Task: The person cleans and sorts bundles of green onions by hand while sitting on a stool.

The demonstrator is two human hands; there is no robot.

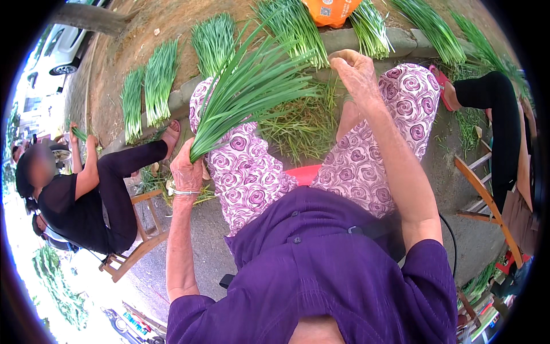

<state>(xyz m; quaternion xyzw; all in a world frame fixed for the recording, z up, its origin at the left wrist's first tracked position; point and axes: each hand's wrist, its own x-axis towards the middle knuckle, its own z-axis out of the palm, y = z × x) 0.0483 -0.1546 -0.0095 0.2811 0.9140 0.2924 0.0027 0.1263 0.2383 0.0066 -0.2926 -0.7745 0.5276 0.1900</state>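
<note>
My left hand is closed round the lower end of a bunch of garlic chives. The long green leaves fan up and to the right over my left knee. My right hand is raised by my right knee, apart from the bunch, with its fingers curled together. Whether anything small sits between those fingers I cannot make out. Below and between the hands, a heap of loose trimmed leaves covers the ground between my feet.
Several chive bundles, such as one at the left, lie along the stone kerb. An orange bag is among them. Something red shows between my thighs. A person on a wooden chair sits left; another sits right beside a wooden chair.
</note>
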